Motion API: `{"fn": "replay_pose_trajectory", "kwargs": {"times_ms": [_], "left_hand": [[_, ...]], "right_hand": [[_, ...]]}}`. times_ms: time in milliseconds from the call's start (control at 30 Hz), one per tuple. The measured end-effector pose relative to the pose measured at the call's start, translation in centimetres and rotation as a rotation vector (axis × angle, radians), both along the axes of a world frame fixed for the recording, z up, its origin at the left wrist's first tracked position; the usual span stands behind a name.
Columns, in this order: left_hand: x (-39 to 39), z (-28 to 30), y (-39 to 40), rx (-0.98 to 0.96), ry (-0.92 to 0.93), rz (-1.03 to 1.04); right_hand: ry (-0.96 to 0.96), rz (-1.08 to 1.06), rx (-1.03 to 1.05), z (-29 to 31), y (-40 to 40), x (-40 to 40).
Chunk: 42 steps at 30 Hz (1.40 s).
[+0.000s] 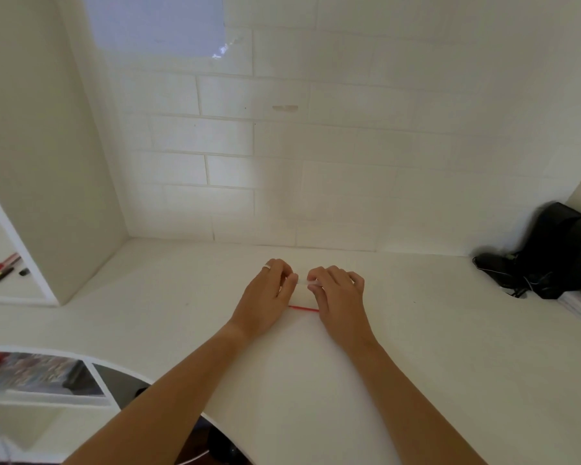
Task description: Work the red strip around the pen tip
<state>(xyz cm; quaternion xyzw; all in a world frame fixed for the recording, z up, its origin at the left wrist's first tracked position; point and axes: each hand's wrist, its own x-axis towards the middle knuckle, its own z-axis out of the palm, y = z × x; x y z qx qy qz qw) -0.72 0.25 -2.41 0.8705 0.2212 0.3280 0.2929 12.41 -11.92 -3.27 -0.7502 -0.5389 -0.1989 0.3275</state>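
- The fingers of the left hand point(268, 298) are curled, and their tips pinch one end of a small clear piece point(303, 282), too pale and small to tell what it is.
- The fingers of the right hand point(338, 297) are curled the same way and pinch the other end, so the clear piece sits between the two hands, just above the desk point(416, 364), near the wall.
- A ring point(266, 266) shows on one left finger.
- A thin red stick point(304, 309) lies flat on the desk between the two hands, on the near side of the clear piece.
- A black bag point(557, 250) stands in the far right corner of the desk with dark cords point(520, 290) beside it; what it holds is hidden.
- Red and black pens point(0, 268) lie on a shelf point(14, 290) at the far left.
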Motion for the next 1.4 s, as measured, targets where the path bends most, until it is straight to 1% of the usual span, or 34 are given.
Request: {"fn": "replay_pose_trajectory", "kwargs": {"times_ms": [133, 300, 433, 533, 667, 767, 867, 967, 1067, 1167, 1333, 1400], "left_hand": [[-0.1, 0.1, 0.0, 0.013, -0.009, -0.039], [-0.1, 0.2, 0.1, -0.121, -0.022, 0.025], [-0.1, 0.3, 0.2, -0.076, -0.028, 0.034], [0.0, 0.3, 0.3, -0.07, -0.072, 0.043], [-0.4, 0.8, 0.0, -0.228, -0.145, -0.017], [-0.7, 1.1, -0.1, -0.202, -0.186, -0.034], [-0.7, 0.6, 0.4, -0.143, -0.203, 0.066], [-0.5, 0.0, 1.1, -0.069, -0.193, 0.264], [-0.4, -0.3, 1.5, -0.121, -0.171, 0.403], [-0.3, -0.6, 1.6, -0.184, -0.122, 0.447], [0.3, -0.9, 1.8, -0.129, -0.056, 0.423], [0.3, -0.9, 2.0, -0.143, -0.039, 0.402]], "right_hand": [[-0.013, 0.011, -0.006, 0.0, 0.0, 0.0], [-0.004, 0.019, 0.005, 0.0, 0.0, 0.0], [0.007, 0.011, 0.007, -0.1, 0.0, 0.0], [0.015, -0.019, 0.009, -0.1, 0.1, 0.1], [0.044, -0.039, -0.006, 0.0, 0.0, 0.1], [0.043, -0.038, -0.009, 0.0, -0.1, 0.0], [0.039, -0.058, -0.018, 0.0, 0.0, 0.0], [0.044, -0.093, -0.026, -0.1, 0.0, 0.0], [0.05, -0.102, -0.029, -0.2, 0.0, 0.1], [0.057, -0.097, -0.036, -0.3, 0.0, 0.2], [0.052, -0.099, -0.045, -0.3, 0.0, 0.1], [0.047, -0.107, -0.056, -0.3, 0.0, 0.1]]}}
